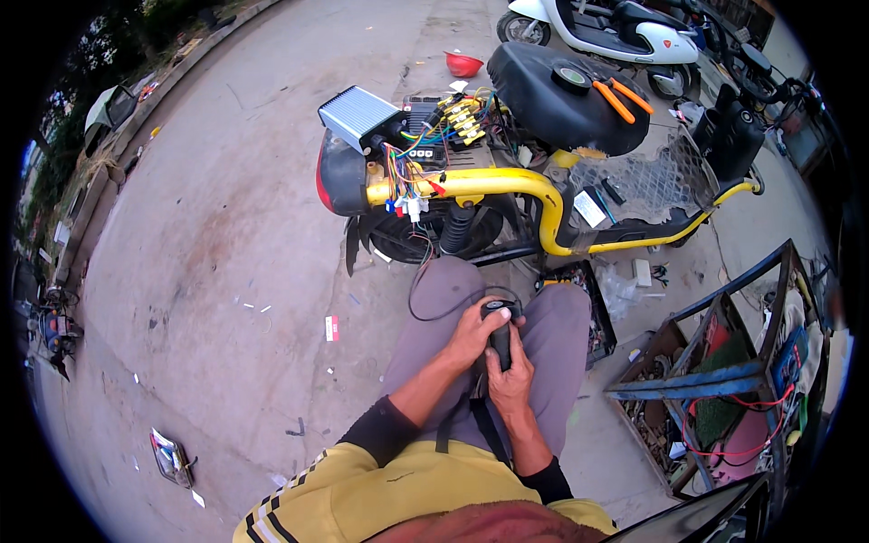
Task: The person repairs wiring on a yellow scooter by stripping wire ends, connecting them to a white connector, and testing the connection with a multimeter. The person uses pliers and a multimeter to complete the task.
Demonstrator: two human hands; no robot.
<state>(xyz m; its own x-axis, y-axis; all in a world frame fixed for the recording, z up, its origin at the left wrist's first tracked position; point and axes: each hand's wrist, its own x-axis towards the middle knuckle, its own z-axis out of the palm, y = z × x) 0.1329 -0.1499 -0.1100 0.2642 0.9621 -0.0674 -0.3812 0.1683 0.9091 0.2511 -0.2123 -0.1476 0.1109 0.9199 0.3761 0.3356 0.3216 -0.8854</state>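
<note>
A black throttle grip [501, 337] with a thin dark cable is between my hands, above my lap. My left hand [474, 331] is closed around its upper end, thumb on top. My right hand [512, 369] has its fingers wrapped around the lower part. The cable [425, 317] loops over my left knee toward the bundle of coloured wires and white connectors [412, 195] on a yellow-framed electric scooter [543, 204]. On the scooter's rear rests a silver finned controller [362, 116], beside a yellow terminal block [465, 123] with wires attached.
Orange-handled pliers [623, 98] and a tape roll [571, 78] lie on the black seat [534, 109]. A metal-framed bin of parts [697, 389] stands at right. Beside my right knee is a black tray [599, 317]. A white scooter [615, 41] is parked behind; a red bowl [463, 64] lies beyond.
</note>
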